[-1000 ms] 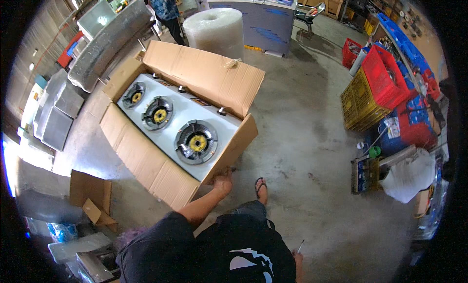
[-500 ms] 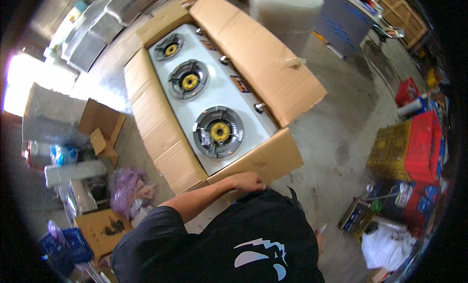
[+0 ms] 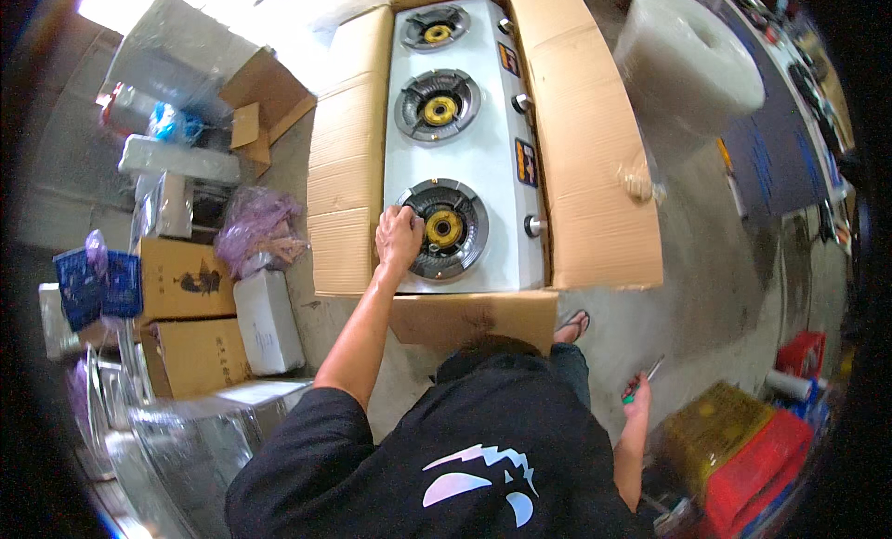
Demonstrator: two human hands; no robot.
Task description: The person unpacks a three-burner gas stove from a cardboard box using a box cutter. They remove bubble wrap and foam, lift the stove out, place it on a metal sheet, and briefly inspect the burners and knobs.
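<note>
A three-burner gas stove (image 3: 506,186) with a pale steel top lies in an opened cardboard box (image 3: 348,177). My left hand (image 3: 400,240) is at the left edge of the nearest burner, fingers curled over its dark pot-support ring (image 3: 469,251). A yellow burner head (image 3: 443,229) sits in the middle of that ring. Off to the right, away from the stove, my right hand (image 3: 638,397) is closed around a slim tool (image 3: 654,368) with a green handle and a thin metal end. Its exact kind is too small to make out.
Open box flaps (image 3: 604,167) spread on both sides. A large roll of clear wrap (image 3: 688,56) stands at the far right. Closed cartons (image 3: 190,279), purple plastic wrap (image 3: 258,228) and a white block (image 3: 269,321) crowd the left. A red and yellow crate (image 3: 734,455) is at lower right.
My left hand has gone from the box's near flap to the nearest burner's ring. The view has turned, so the box now stands straighter. My right hand and its tool show more fully.
</note>
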